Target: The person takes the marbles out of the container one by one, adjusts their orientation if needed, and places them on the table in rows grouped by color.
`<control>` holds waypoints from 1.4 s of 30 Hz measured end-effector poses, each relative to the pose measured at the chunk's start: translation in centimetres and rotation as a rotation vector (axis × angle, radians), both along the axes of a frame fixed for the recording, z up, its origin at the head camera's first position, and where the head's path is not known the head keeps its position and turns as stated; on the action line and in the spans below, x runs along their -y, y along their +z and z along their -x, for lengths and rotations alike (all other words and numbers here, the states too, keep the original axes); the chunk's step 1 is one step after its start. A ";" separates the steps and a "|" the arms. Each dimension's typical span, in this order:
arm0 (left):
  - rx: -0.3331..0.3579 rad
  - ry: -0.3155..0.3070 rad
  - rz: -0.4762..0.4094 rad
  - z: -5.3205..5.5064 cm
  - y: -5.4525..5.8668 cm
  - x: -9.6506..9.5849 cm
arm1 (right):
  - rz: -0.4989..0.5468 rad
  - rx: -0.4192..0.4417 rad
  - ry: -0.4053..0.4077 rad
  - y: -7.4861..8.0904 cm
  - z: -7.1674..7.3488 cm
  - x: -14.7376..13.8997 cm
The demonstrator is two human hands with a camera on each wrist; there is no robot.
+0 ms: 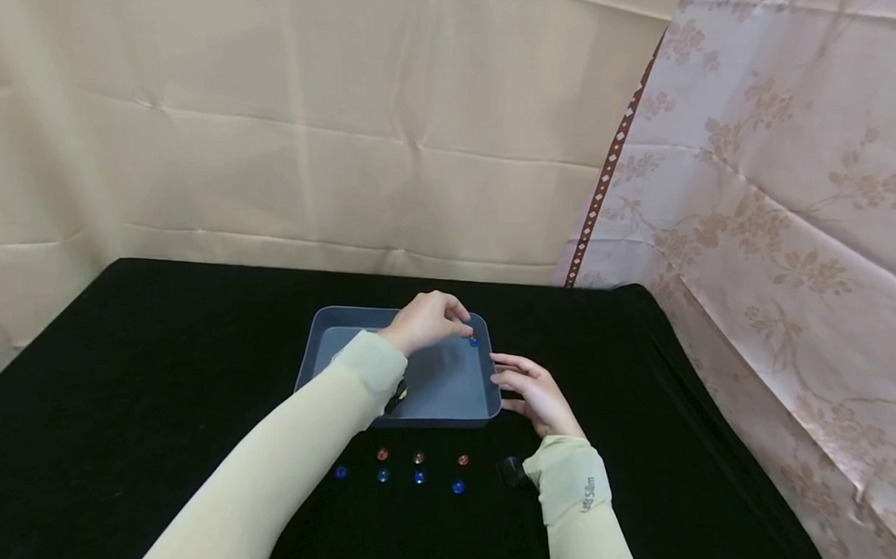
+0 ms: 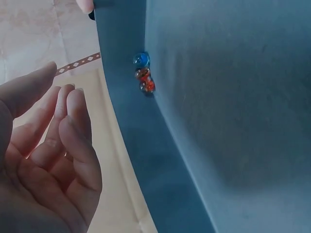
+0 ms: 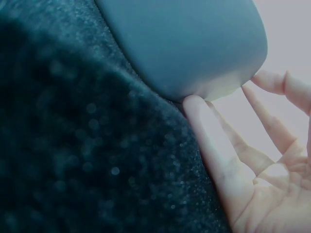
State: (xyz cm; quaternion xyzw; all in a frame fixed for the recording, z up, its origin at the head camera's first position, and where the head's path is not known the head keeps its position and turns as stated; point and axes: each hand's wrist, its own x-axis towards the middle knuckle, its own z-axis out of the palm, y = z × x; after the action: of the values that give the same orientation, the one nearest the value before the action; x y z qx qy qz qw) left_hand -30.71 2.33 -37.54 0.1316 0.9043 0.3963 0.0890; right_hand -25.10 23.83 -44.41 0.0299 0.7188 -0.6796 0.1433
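Note:
My left hand (image 1: 429, 319) is over the far right part of a blue-grey tray (image 1: 443, 388), its fingers loosely bent. In the left wrist view nothing shows between the thumb and fingers of that hand (image 2: 53, 145). Close by, a blue glass marble (image 2: 141, 59) and two orange-red marbles (image 2: 147, 87) lie touching along the inside edge of the tray. On the tray's right side, my right hand (image 1: 536, 393) has its fingers spread. Fingertips (image 3: 193, 103) of the right hand touch the tray's outer wall (image 3: 194, 48) in the right wrist view.
Nearer than the tray, orange marbles (image 1: 383, 454) form a row on the black cloth (image 1: 188, 385), with several blue marbles (image 1: 419, 477) in a second row before it. A cream curtain (image 1: 311, 140) hangs behind the table, a floral one (image 1: 797, 203) at the right.

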 end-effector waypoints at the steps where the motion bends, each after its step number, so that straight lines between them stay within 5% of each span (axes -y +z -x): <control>1: 0.001 0.003 0.001 0.1 -0.1 -0.2 | 0.001 -0.003 0.004 0.0 0.0 -0.1; 28: 0.025 0.032 0.145 1.7 -2.8 -2.3 | 0.013 0.010 -0.011 0.1 0.0 0.0; 42: 0.023 -0.024 0.247 1.4 -3.7 -3.2 | 0.014 0.009 -0.014 0.0 0.0 0.1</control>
State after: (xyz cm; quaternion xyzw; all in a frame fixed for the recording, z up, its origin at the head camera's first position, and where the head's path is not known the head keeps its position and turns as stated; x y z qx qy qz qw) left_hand -32.11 5.55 -41.23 0.1258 0.9435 0.2823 0.1198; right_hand -25.06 23.71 -44.38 0.0372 0.7132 -0.6854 0.1420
